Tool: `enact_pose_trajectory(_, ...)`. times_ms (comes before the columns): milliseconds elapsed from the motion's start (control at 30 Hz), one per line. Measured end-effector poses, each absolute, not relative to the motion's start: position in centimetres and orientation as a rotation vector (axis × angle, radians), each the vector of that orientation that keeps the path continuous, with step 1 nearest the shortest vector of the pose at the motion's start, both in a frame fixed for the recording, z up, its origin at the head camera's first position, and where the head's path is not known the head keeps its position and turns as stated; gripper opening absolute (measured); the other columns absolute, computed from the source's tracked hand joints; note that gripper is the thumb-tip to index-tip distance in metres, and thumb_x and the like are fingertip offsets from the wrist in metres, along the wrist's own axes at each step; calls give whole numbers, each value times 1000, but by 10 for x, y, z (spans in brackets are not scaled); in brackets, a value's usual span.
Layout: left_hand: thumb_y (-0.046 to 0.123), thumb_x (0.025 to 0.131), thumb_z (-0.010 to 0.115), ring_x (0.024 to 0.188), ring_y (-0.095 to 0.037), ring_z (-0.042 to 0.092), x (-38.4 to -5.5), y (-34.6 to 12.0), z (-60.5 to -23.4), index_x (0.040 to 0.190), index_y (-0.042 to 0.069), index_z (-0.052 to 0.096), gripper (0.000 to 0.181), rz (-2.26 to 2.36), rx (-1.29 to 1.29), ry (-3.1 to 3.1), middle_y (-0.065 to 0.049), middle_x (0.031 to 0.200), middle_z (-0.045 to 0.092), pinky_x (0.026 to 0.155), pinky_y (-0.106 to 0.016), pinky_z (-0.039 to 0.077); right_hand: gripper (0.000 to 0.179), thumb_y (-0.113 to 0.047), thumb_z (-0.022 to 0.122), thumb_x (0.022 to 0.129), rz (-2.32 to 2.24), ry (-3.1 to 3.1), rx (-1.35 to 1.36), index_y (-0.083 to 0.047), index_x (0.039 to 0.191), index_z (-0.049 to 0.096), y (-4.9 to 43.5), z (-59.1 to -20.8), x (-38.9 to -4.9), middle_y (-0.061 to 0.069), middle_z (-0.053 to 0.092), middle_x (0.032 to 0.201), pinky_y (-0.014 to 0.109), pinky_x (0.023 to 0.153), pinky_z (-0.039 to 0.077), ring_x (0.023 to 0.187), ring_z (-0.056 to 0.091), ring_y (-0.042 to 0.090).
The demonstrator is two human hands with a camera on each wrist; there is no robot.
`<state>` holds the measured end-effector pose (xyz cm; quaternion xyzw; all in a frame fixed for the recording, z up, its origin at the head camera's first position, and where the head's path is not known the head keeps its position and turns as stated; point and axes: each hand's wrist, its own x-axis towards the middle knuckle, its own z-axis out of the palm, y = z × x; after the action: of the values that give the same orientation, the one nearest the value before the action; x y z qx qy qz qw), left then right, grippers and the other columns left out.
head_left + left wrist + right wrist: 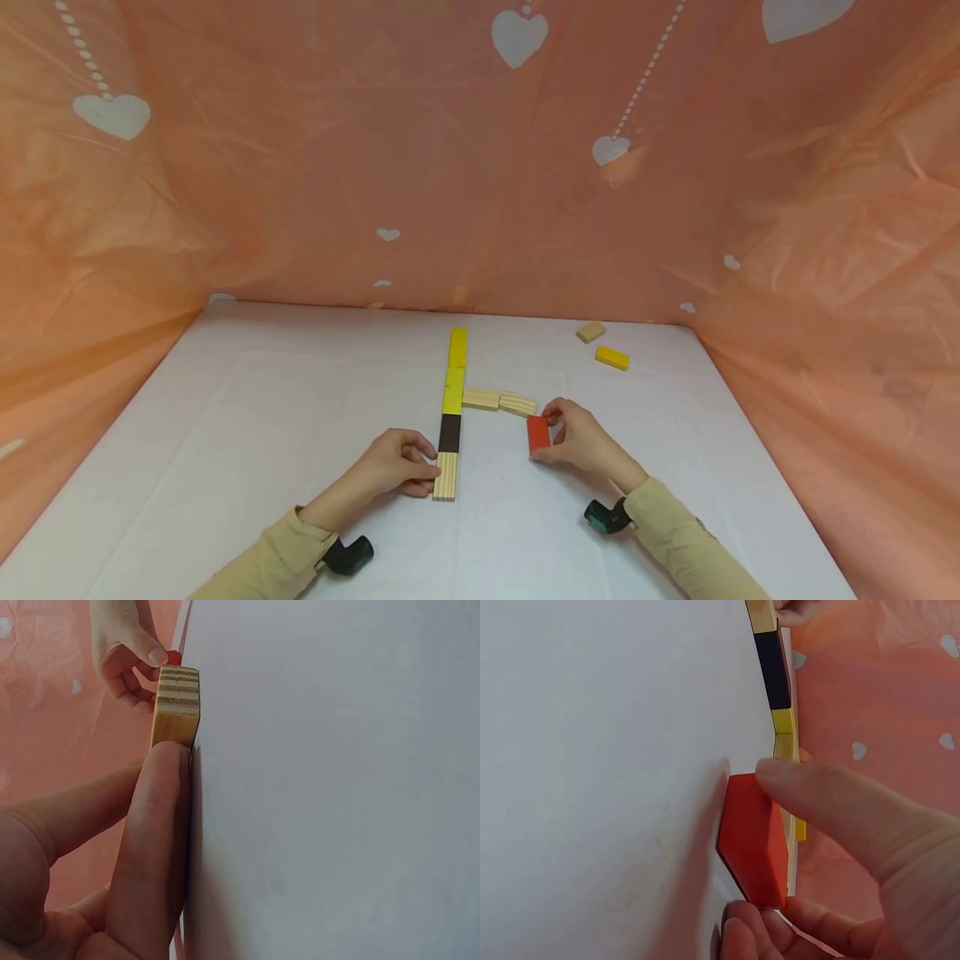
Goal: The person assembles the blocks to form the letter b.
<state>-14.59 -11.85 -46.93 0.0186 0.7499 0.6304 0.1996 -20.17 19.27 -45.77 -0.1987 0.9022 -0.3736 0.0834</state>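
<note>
A straight row of flat blocks runs away from me: a striped natural wood block [446,477] nearest, then a dark block [449,433] and two yellow blocks [453,390]. From the yellow part, two more natural wood blocks [481,400] branch to the right, the outer one slightly angled. My left hand [397,463] rests at the left side of the nearest wood block, a fingertip against it in the left wrist view. The right hand [585,437] pinches a red block [751,832] between thumb and fingers, close to the branch's outer end.
At the back right lie a loose natural wood block [591,332] and a yellow block [612,358]. A white cloth covers the table [262,417]. Orange curtains with white hearts [519,37] enclose the back and sides.
</note>
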Motion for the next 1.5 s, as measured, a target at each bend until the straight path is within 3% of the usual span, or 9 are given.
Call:
enact_pose_trajectory(433,-6,80,72,60,-18,66,-146,-118,-468,101,-9,58,26,1770,39,2098,-13,78,57,59,-33,61,55,-17,86,70,-1111,2668,-606,1,110,52,194,-454,-202,7,56,96,23,58,49,67,53,15)
enact_pose_trajectory(900,-6,80,71,60,-17,66,-147,-119,-468,100,-10,58,25,1772,58,2082,-13,77,57,59,-32,61,56,-15,84,73,-1149,2594,-688,1,116,52,204,-453,-206,10,57,102,24,64,53,73,57,17)
enact_pose_trajectory(1033,-6,80,72,60,-17,65,-146,-120,-468,100,-10,58,25,1763,58,2092,-13,76,57,59,-32,61,56,-17,82,77,-1201,2540,-670,1,121,52,215,-449,-213,11,58,105,27,73,57,83,58,21)
enact_pose_trajectory(1133,-5,80,72,60,-17,65,-146,-119,-468,100,-9,58,25,1754,56,2104,-12,76,57,59,-32,61,54,-16,78,82,-1274,2496,-694,3,125,51,226,-444,-223,16,58,111,36,85,56,96,59,28)
enact_pose_trajectory(1300,-5,80,72,60,-17,65,-146,-120,-469,101,-9,58,25,1760,70,2096,-13,76,57,58,-32,61,59,-8,73,85,-1406,2490,-743,7,134,44,248,-435,-244,26,52,126,53,100,45,114,52,41)
enact_pose_trajectory(1500,-5,81,72,60,-17,66,-147,-120,-469,101,-10,58,26,1759,81,2095,-13,77,57,59,-32,61,63,-7,72,85,-1403,2671,-707,5,138,39,276,-431,-275,29,49,130,57,106,36,121,46,43)
